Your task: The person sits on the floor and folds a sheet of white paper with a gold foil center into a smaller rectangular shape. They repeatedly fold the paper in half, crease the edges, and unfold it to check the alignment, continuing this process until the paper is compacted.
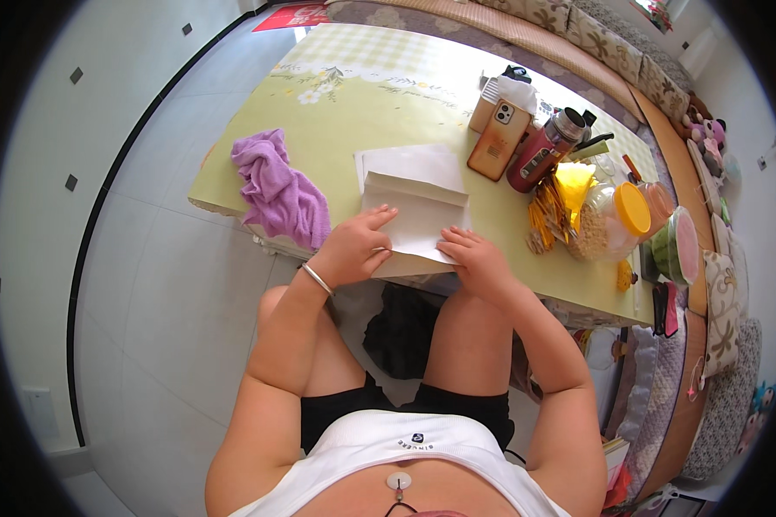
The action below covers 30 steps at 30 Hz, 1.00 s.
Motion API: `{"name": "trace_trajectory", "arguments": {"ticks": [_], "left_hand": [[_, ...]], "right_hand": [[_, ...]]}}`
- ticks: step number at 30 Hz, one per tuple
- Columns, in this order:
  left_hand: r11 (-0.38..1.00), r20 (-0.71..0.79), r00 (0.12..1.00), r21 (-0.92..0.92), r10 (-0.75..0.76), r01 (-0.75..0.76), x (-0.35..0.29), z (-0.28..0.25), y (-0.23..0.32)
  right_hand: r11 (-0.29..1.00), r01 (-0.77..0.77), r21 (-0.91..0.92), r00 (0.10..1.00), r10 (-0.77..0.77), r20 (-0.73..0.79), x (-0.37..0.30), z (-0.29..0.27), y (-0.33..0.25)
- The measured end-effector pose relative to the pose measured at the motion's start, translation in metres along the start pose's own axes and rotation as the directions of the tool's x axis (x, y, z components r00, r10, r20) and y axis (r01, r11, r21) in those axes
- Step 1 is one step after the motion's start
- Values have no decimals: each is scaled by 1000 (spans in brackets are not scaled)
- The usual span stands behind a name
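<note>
Steadying folded white paper [421, 222] on counter [336, 129] between left grip [355, 245], fingers spread, and right grip [478, 258], cannot tell whether pinching, apparently against slipping; with purple towel [280, 191] left of both.

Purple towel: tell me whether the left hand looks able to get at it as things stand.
Likely yes: the purple towel lies just left of the left hand, with nothing visible between them, though that hand is touching the folded white paper.
</note>
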<state>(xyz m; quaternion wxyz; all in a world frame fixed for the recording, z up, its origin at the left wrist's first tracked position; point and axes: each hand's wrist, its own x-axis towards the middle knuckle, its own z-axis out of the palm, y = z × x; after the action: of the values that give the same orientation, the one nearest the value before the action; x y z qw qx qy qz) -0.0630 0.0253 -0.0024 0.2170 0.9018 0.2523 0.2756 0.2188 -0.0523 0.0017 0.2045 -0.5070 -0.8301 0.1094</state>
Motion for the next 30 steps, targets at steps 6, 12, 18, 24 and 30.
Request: {"name": "trace_trajectory", "arguments": {"ticks": [6,12,18,24,30], "left_hand": [[990,49,999,142,21,-28,11,-5,8],[995,97,994,92,-41,32,14,0,-1],[993,17,1000,117,19,-21,19,-3,1],[997,103,993,58,-63,57,19,-2,-7],[978,16,988,-135,-156,157,23,3,-26]], "right_hand": [[978,38,204,990,-65,126,-14,-7,30],[960,98,262,995,-94,-26,0,-22,24],[928,82,365,996,-63,-63,8,-12,47],[918,-31,396,992,77,-101,6,-3,46],[690,-205,695,894,421,-155,11,17,46]]}}
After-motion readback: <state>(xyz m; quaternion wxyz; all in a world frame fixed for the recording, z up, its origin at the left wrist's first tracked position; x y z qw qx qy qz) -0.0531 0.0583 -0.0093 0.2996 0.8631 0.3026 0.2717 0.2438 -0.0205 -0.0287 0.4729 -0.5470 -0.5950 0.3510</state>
